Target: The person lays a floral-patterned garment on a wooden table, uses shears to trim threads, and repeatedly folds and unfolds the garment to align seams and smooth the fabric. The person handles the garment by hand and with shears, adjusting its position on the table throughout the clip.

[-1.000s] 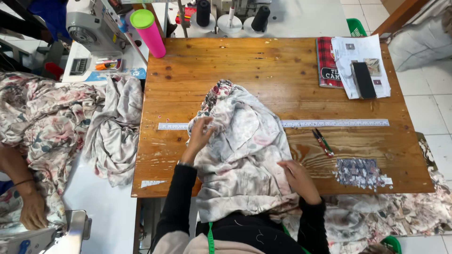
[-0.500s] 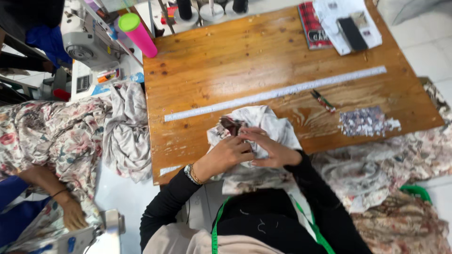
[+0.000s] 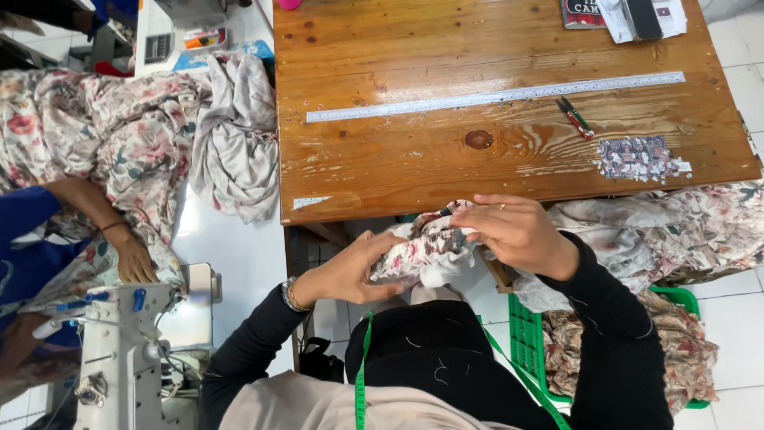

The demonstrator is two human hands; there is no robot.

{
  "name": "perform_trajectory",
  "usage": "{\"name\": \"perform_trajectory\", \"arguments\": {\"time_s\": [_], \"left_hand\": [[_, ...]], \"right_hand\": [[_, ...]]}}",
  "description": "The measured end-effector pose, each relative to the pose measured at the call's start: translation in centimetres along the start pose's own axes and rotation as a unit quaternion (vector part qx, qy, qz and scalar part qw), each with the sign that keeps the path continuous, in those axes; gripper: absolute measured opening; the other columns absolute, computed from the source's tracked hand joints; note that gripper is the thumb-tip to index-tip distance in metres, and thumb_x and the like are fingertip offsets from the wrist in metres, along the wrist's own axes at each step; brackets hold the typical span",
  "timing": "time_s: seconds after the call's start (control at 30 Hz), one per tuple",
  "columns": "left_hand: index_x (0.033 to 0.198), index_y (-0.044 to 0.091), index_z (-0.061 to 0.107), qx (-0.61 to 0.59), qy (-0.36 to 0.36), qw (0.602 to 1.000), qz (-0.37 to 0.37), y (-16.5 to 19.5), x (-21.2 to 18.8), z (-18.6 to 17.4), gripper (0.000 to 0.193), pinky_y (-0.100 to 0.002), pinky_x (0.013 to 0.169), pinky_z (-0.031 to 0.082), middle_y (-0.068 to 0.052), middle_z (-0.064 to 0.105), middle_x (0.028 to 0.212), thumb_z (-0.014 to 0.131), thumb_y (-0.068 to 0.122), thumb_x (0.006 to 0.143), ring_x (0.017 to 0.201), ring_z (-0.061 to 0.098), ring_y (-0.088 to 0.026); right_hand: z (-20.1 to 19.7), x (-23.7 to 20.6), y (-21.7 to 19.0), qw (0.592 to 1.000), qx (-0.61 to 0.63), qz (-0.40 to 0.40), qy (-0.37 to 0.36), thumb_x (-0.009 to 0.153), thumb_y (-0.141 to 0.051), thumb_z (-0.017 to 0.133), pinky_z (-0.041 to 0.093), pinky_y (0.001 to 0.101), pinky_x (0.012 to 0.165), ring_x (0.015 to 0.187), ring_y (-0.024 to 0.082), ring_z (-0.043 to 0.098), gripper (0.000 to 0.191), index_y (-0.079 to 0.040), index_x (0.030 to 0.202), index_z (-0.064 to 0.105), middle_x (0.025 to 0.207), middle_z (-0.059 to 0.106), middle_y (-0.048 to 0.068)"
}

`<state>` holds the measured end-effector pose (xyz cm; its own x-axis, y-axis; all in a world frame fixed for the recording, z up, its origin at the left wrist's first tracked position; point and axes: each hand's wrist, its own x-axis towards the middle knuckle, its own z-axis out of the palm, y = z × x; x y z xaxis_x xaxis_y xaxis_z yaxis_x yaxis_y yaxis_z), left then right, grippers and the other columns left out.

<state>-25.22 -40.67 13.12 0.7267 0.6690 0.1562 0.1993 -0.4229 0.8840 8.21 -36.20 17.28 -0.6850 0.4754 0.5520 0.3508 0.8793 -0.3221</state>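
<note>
Head view: bunched floral fabric (image 3: 422, 248) held off the desk (image 3: 414, 159), just below its near edge. Left hand (image 3: 350, 275) cupping beneath for support, fingers curled onto cloth; right hand (image 3: 517, 231) pinching the top fold, likely gathering. Ruler (image 3: 493, 97), clippers (image 3: 574, 118) parked aside.

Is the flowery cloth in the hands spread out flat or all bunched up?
Bunched up: the floral cloth sits crumpled between the left hand and right hand.

A bunched floral fabric piece (image 3: 426, 247), white with pink and dark print, sits crumpled just below the desk (image 3: 398, 159) edge.
</note>
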Motion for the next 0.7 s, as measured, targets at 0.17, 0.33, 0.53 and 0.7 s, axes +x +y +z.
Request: {"name": "perform_trajectory", "arguments": {"time_s": [0.17,0.33,0.53,0.7], "left_hand": [[0.109,0.007,0.073,0.030,-0.192,0.981,-0.017,-0.5,-2.4,-0.3,0.043,-0.047,0.118,0.023,0.002,0.063,0.070,0.071,0.048,0.095,0.088,0.057,-0.017],[0.072,0.015,0.071,0.304,0.113,0.944,0.062,3.6,-5.0,-3.2,0.033,-0.046,0.096,0.029,-0.003,0.059,0.061,0.075,0.045,0.087,0.074,0.059,-0.021],[0.077,-0.002,0.057,0.025,-0.278,0.960,-0.003,5.9,-8.1,-4.9,0.046,-0.040,0.073,0.051,-0.010,0.063,0.069,0.080,0.034,0.093,0.070,0.061,-0.023],[0.103,0.002,0.078,0.168,0.204,0.955,-0.135,1.7,-13.9,-14.8,0.057,-0.035,0.083,0.051,0.003,0.071,0.112,0.038,0.042,0.109,0.100,0.064,-0.017]], "right_hand": [[-1.4,-0.8,-3.3,0.971,0.227,0.069,-0.014,0.093,-0.011,0.069,0.054,0.0487,0.109,0.083,0.019,0.078,0.012,-0.005,0.101,0.076,0.093,0.078,0.004],[-1.4,-2.8,-5.7,0.997,0.080,-0.017,0.004,0.093,-0.014,0.068,0.048,0.0596,0.114,0.081,0.021,0.075,0.015,-0.001,0.094,0.076,0.086,0.078,0.009],[-2.3,-4.4,-1.6,0.887,0.430,0.039,-0.162,0.097,-0.024,0.067,0.045,0.0483,0.113,0.108,0.021,0.072,0.020,-0.008,0.088,0.076,0.106,0.075,0.011],[-7.7,-7.5,8.9,0.958,0.013,0.272,0.085,0.110,-0.013,0.067,0.050,0.0281,0.067,0.073,0.015,0.065,0.017,0.002,0.108,0.075,0.087,0.073,0.013]]}}
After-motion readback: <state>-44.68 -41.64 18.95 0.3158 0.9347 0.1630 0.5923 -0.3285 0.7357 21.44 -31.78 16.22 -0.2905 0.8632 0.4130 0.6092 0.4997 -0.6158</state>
